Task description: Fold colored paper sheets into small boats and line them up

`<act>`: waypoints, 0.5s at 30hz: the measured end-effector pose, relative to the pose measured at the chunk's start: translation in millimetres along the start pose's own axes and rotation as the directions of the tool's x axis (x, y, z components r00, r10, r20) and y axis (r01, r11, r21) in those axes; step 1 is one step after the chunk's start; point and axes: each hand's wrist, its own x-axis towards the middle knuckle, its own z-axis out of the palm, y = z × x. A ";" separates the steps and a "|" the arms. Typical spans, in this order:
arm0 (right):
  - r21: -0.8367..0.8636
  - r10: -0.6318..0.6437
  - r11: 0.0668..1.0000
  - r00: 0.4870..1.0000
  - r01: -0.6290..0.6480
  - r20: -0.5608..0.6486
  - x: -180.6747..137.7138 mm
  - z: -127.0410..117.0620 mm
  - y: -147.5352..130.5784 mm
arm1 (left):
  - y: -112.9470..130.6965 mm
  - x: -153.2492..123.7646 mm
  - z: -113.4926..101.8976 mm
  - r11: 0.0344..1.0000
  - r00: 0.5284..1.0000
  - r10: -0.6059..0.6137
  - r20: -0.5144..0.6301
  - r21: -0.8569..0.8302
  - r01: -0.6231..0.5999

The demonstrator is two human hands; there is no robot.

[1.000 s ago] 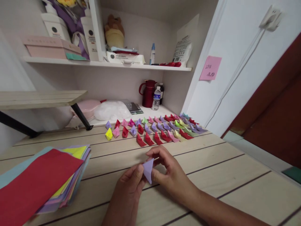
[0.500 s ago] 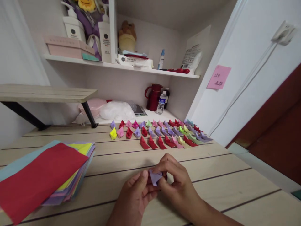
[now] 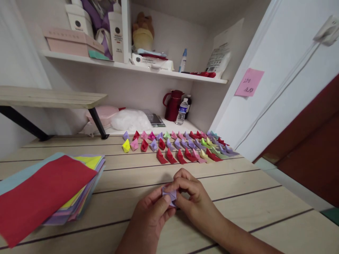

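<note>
Both hands meet low over the pale wooden slatted table (image 3: 238, 197), forearms coming in from the bottom edge. The left hand (image 3: 150, 218) curls its thumb and fingers up against the small folded piece of lilac paper (image 3: 170, 195), and the right hand (image 3: 194, 201) pinches the same piece from the other side, fingers bent tight over its top. The paper sits between the fingertips, just above the tabletop, mostly hidden by them.

Beyond the hands, well apart, lie rows of small folded paper boats (image 3: 180, 146) in red, purple, pink, yellow and green. To the left rests a stack of coloured paper sheets (image 3: 50, 192) with a red sheet uppermost. Farther back stand a dark red jug (image 3: 173, 105) and a clear plastic water bottle (image 3: 182, 112).
</note>
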 end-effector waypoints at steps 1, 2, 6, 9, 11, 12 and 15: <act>0.004 0.009 1.000 1.000 -0.009 0.015 0.8 -0.3 0.2 | 0.5 0.4 0.0 1.000 1.000 0.010 -0.015 -0.002 -0.010; 0.007 0.017 1.000 0.999 -0.017 0.035 1.6 -0.6 0.1 | 1.3 0.9 -0.1 1.000 0.999 0.019 -0.035 -0.007 -0.019; 0.037 0.036 0.998 0.988 -0.042 0.153 3.7 -2.0 -1.1 | 6.9 3.2 -2.0 0.999 0.989 0.043 -0.141 0.002 -0.044; 0.149 0.083 0.982 0.974 -0.116 0.212 4.2 -2.2 1.7 | 10.5 5.2 -5.4 0.992 0.977 0.099 -0.190 0.091 -0.083; 0.294 0.150 0.930 0.959 -0.220 0.242 4.5 -1.8 5.4 | 11.5 7.1 -8.1 0.985 0.969 0.131 -0.208 0.139 -0.103; 0.369 0.181 0.891 0.952 -0.265 0.247 4.6 -1.5 7.1 | 11.6 8.1 -9.2 0.983 0.967 0.137 -0.214 0.147 -0.107; 0.491 0.251 0.802 0.938 -0.340 0.238 5.0 -0.6 10.2 | 11.1 10.9 -10.9 0.983 0.959 0.155 -0.237 0.135 -0.125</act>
